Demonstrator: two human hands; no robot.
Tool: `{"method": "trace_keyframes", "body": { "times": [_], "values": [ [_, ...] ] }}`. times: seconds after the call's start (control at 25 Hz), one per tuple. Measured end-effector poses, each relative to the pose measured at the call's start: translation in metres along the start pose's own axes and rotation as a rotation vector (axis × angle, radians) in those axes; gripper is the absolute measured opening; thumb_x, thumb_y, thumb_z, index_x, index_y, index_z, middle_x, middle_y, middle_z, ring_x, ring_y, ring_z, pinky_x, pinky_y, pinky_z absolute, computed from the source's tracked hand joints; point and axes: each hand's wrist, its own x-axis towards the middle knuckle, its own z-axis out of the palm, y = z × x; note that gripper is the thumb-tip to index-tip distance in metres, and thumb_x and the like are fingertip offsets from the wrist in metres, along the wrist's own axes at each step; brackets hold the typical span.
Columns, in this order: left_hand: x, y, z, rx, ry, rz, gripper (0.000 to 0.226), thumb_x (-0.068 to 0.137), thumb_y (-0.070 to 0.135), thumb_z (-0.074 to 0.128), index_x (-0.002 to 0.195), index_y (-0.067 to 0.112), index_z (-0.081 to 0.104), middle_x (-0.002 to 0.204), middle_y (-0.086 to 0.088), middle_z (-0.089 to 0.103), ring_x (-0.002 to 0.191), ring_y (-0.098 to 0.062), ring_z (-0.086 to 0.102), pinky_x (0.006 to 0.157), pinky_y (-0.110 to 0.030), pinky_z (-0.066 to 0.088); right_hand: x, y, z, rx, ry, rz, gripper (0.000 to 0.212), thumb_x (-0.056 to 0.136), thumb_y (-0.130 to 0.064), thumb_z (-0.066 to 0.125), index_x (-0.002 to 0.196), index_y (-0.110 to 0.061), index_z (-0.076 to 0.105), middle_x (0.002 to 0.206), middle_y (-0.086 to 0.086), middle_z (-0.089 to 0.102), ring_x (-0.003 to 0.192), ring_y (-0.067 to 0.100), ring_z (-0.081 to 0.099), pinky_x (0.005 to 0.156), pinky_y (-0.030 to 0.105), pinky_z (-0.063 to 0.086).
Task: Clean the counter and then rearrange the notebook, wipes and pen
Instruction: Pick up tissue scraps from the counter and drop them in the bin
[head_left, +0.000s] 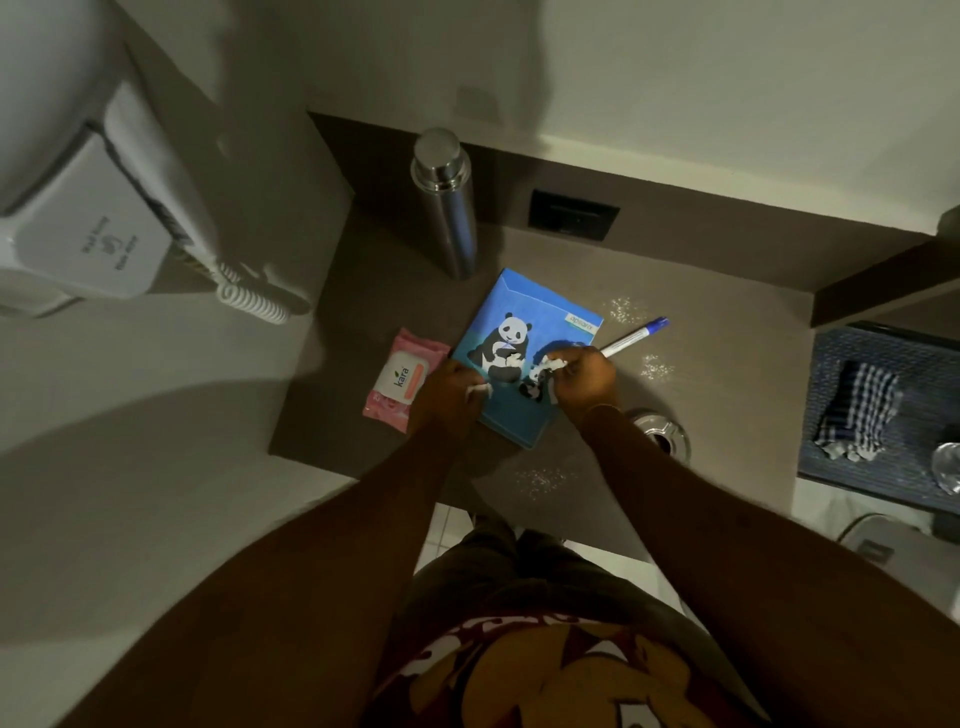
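— What does the notebook (524, 322) look like?

— Blue cover with pandas printed on it. It lies flat mid-counter, one corner towards the person. The pink wipes pack (402, 379) lies just beside its left edge. The pen (636, 335), white with a blue cap, slants off to its right.

— And the hands?

— Both are over the cover. The left hand (449, 389) and the right hand (589, 382) each pinch crumpled white wipe (551, 362) in curled fingers. One sheet or two, I cannot tell.

— The surface?

— A brown counter (727, 338) with patches of white specks (655, 368). A steel bottle (447, 208) stands behind the notebook, and there is a dark socket (573, 214) on the back ledge. The room is dim with pale walls. At right, a checked cloth (857, 410) lies on a blue mat (831, 364).
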Motion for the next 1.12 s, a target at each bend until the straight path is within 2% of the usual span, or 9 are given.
{"method": "trace_keyframes", "body": {
  "times": [0.12, 0.28, 0.44, 0.6, 0.72, 0.84, 0.88, 1.0, 1.12],
  "values": [
    [0.0, 0.005, 0.001, -0.016, 0.043, -0.03, 0.023, 0.104, 0.029, 0.057, 0.113, 0.012, 0.07, 0.119, -0.012, 0.069, 0.108, -0.026, 0.065, 0.09, -0.029, 0.044, 0.007, -0.016, 0.0, -0.166, -0.108, -0.164, 0.035, 0.096, -0.001, 0.062, 0.124, -0.014, 0.079, 0.14, 0.016, 0.064, 0.123, 0.037, 0.064, 0.112, 0.039, 0.049],
    [-0.009, -0.001, 0.002, -0.051, 0.055, -0.09, 0.023, 0.102, 0.031, 0.058, 0.115, 0.017, 0.071, 0.125, -0.008, 0.066, 0.113, -0.024, 0.064, 0.096, -0.033, 0.047, 0.019, -0.042, 0.021, -0.321, -0.288, -0.416, 0.03, 0.096, -0.011, 0.068, 0.124, -0.013, 0.079, 0.143, 0.012, 0.062, 0.131, 0.033, 0.06, 0.113, 0.033, 0.045],
    [-0.024, -0.023, -0.001, -0.137, 0.093, -0.129, 0.017, 0.097, 0.024, 0.065, 0.111, 0.019, 0.074, 0.124, -0.008, 0.065, 0.11, -0.024, 0.064, 0.09, -0.031, 0.048, 0.023, -0.032, 0.038, -0.545, -0.416, -0.406, 0.035, 0.101, -0.019, 0.063, 0.134, -0.012, 0.071, 0.152, 0.013, 0.054, 0.143, 0.034, 0.048, 0.12, 0.038, 0.039],
    [-0.029, -0.029, -0.005, -0.198, 0.169, -0.136, 0.014, 0.097, 0.023, 0.066, 0.105, 0.016, 0.075, 0.117, -0.01, 0.068, 0.102, -0.024, 0.065, 0.086, -0.032, 0.05, 0.02, -0.029, 0.037, -0.482, -0.378, -0.365, 0.03, 0.099, -0.014, 0.066, 0.127, -0.01, 0.076, 0.147, 0.014, 0.063, 0.144, 0.034, 0.051, 0.121, 0.038, 0.038],
    [-0.023, -0.013, -0.01, -0.202, 0.179, -0.129, 0.018, 0.099, 0.025, 0.064, 0.111, 0.016, 0.075, 0.118, -0.009, 0.071, 0.103, -0.021, 0.065, 0.093, -0.036, 0.055, 0.019, -0.036, 0.028, -0.184, -0.206, -0.096, 0.028, 0.095, -0.015, 0.072, 0.122, -0.011, 0.079, 0.126, 0.014, 0.076, 0.12, 0.034, 0.069, 0.106, 0.042, 0.054],
    [-0.015, 0.018, -0.015, -0.262, 0.204, -0.079, 0.02, 0.101, 0.023, 0.06, 0.109, 0.013, 0.075, 0.112, -0.009, 0.073, 0.102, -0.024, 0.068, 0.094, -0.042, 0.057, 0.01, -0.038, 0.015, 0.561, -0.177, 0.235, 0.021, 0.088, -0.003, 0.081, 0.108, -0.008, 0.082, 0.091, 0.007, 0.082, 0.078, 0.02, 0.078, 0.074, 0.035, 0.06],
    [-0.012, 0.031, -0.017, -0.307, 0.218, -0.057, 0.019, 0.1, 0.021, 0.06, 0.105, 0.011, 0.075, 0.108, -0.01, 0.074, 0.098, -0.025, 0.068, 0.092, -0.044, 0.058, 0.007, -0.036, 0.009, 0.751, -0.183, 0.315, 0.02, 0.089, 0.0, 0.079, 0.107, -0.007, 0.08, 0.086, 0.007, 0.081, 0.074, 0.021, 0.077, 0.073, 0.037, 0.06],
    [-0.001, 0.069, -0.022, -0.385, 0.187, 0.0, 0.018, 0.096, 0.013, 0.063, 0.103, 0.007, 0.078, 0.107, -0.012, 0.076, 0.097, -0.026, 0.073, 0.091, -0.043, 0.06, 0.002, -0.028, -0.009, 1.052, -0.237, 0.494, 0.029, 0.098, 0.0, 0.065, 0.126, 0.0, 0.07, 0.104, 0.016, 0.076, 0.09, 0.028, 0.074, 0.082, 0.037, 0.064],
    [0.001, 0.095, -0.017, -0.413, 0.144, 0.049, 0.021, 0.094, 0.011, 0.069, 0.113, 0.008, 0.079, 0.116, -0.01, 0.077, 0.106, -0.022, 0.073, 0.098, -0.033, 0.057, -0.004, -0.028, -0.021, 1.347, -0.371, 0.556, 0.026, 0.105, -0.004, 0.043, 0.112, -0.002, 0.068, 0.092, 0.012, 0.079, 0.08, 0.021, 0.078, 0.071, 0.03, 0.066]
  ]
}}
